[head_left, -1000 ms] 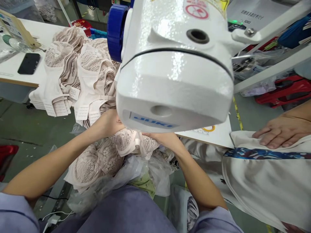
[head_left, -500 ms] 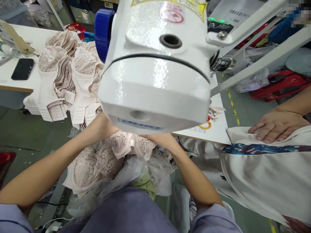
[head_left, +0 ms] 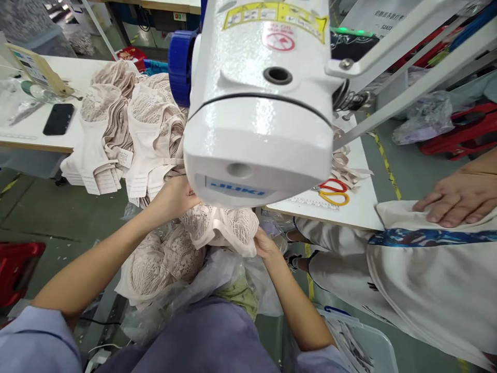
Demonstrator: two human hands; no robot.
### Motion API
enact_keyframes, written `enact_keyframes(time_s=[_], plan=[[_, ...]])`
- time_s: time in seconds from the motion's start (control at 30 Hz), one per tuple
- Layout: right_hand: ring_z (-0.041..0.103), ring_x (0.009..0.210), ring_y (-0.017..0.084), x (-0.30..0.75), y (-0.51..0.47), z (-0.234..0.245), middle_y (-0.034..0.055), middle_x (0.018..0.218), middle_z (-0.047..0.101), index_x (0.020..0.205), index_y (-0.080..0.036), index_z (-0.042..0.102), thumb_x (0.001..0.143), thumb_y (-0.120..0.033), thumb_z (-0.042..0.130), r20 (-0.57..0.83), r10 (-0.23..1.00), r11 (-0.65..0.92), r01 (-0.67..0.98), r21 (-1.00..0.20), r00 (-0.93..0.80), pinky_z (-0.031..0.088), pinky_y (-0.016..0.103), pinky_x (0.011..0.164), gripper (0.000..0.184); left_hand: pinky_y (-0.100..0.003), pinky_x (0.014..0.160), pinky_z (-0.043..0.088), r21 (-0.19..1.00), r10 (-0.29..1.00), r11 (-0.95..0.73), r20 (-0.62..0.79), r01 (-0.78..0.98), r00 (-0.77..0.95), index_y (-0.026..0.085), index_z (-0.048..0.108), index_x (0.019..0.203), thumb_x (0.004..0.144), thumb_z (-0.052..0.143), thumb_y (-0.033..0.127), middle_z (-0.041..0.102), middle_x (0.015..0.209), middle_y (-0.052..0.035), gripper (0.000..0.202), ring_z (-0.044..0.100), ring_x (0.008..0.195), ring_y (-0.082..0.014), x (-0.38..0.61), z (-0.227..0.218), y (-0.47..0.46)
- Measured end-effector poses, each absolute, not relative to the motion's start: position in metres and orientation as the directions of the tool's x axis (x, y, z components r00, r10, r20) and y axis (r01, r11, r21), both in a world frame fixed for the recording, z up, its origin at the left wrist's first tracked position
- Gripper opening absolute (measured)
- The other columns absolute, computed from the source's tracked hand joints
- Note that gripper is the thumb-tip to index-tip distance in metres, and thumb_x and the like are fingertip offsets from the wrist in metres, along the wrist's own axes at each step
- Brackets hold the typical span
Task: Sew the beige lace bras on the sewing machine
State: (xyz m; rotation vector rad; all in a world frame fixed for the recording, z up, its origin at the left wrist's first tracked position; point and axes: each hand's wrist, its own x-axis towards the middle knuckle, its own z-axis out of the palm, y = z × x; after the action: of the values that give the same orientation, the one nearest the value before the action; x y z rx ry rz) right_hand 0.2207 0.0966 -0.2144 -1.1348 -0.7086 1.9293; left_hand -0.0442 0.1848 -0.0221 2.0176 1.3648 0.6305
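Note:
A pale pink lace bra (head_left: 219,228) hangs at the table edge, under the head of a white sewing machine (head_left: 256,155). My left hand (head_left: 176,198) is closed on the bra's left side, close to the machine; some of its fingertips are hidden. At the bra's right end, my right hand (head_left: 267,244) pinches the edge between thumb and fingers. Below, on my lap side, more lace bras (head_left: 163,259) lie on clear plastic (head_left: 194,295). The needle area is hidden behind the machine head.
Stacked bras (head_left: 101,129) and a black phone (head_left: 59,119) lie on the left of the table. Scissors (head_left: 334,194), a clear ruler (head_left: 314,202) and loose straps (head_left: 345,166) are at right. Another person's hand (head_left: 462,194) rests on white clothing. A plastic bin (head_left: 373,331) stands below.
My right hand has moved down and outward to the bra's right end. More of the bra shows below the machine. The view has shifted, so the scissors now show fully.

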Motion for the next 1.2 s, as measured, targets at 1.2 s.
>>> enact_keyframes(time_s=[1.2], plan=[[0.035, 0.052, 0.010, 0.182, 0.130, -0.079, -0.0056, 0.052, 0.035, 0.052, -0.020, 0.041, 0.086, -0.054, 0.067, -0.169, 0.953, -0.102, 0.258, -0.961, -0.251, 0.029, 0.024, 0.052, 0.055, -0.026, 0.059, 0.043, 0.835, 0.984, -0.061, -0.042, 0.547, 0.174, 0.018, 0.064, 0.077, 0.087, 0.063, 0.034, 0.067, 0.070, -0.0017, 0.019, 0.059, 0.068, -0.0175, -0.028, -0.038, 0.134]])
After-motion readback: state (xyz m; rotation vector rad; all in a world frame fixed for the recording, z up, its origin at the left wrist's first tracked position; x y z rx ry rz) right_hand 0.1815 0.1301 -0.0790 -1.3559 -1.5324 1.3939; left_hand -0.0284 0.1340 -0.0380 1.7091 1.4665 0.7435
